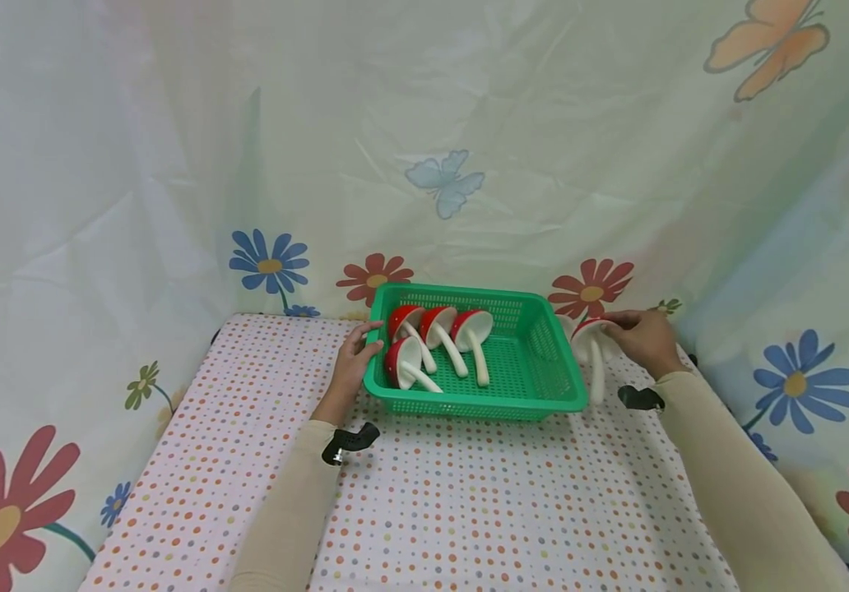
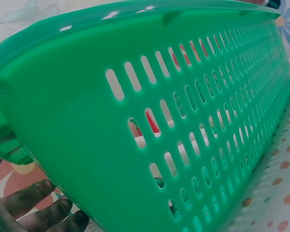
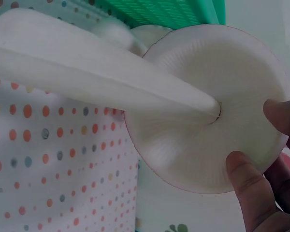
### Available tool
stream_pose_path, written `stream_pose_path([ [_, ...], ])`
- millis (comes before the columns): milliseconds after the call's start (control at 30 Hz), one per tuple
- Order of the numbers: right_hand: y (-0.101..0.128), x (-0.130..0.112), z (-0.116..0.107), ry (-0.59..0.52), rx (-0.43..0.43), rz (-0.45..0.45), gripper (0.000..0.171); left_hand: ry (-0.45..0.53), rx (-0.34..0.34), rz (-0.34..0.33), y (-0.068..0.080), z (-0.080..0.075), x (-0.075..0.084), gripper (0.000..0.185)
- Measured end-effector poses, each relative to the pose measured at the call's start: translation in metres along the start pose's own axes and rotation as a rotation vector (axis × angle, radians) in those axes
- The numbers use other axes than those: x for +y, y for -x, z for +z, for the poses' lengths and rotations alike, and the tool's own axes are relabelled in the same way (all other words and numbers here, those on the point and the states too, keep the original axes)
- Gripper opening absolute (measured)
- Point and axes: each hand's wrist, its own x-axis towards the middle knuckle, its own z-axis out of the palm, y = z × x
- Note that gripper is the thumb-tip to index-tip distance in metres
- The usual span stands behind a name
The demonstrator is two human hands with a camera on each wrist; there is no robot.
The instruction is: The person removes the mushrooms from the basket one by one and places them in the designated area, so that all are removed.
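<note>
A green plastic basket (image 1: 469, 404) stands on the table with several toy mushrooms lying in its left half, such as one with a bent-looking stem (image 1: 474, 333). My left hand (image 1: 353, 362) grips the basket's left end; in the left wrist view its fingertips (image 2: 63, 205) touch the end wall. Just beyond the basket's right end, my right hand (image 1: 642, 339) pinches another toy mushroom (image 1: 596, 362) by the edge of its cap, stem hanging down. The right wrist view shows its pale cap underside (image 3: 183, 154). Behind it, a further white mushroom part (image 3: 152, 36) is mostly hidden.
The table (image 1: 469, 510) has a dotted cover. A flowered cloth backdrop (image 1: 513, 164) hangs close behind the basket and along both sides. Each wrist wears a black strap mount, such as the left one (image 1: 350, 440).
</note>
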Motion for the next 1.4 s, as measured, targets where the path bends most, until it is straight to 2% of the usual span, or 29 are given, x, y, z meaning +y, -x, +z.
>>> stream_pose_path([
  [133, 0.002, 0.001, 0.005, -0.002, 0.002, 0.005, 0.04, 0.003, -0.009, -0.014, 0.001, -0.001, 0.005, 0.042],
  [433, 0.007, 0.006, 0.015, 0.011, -0.016, 0.05, 0.037, -0.003, 0.016, 0.012, 0.0, 0.0, -0.001, 0.04],
  [633, 0.011, 0.006, 0.021, -0.006, -0.051, 0.084, 0.037, -0.003, 0.008, 0.013, 0.0, 0.0, -0.001, 0.041],
  [967, 0.013, 0.011, 0.028, -0.001, -0.067, 0.082, 0.037, 0.026, -0.019, 0.01, 0.0, -0.002, -0.001, 0.042],
  [1233, 0.015, 0.016, 0.036, 0.028, -0.061, 0.075, 0.036, 0.019, 0.001, -0.006, -0.001, 0.0, -0.001, 0.041],
  [1300, 0.011, 0.024, 0.04, 0.012, -0.054, 0.081, 0.036, 0.011, 0.006, -0.001, -0.002, 0.0, -0.002, 0.041],
  [1400, -0.001, 0.056, 0.055, 0.005, -0.013, 0.101, 0.042, 0.01, 0.014, 0.005, -0.002, 0.0, -0.002, 0.04],
])
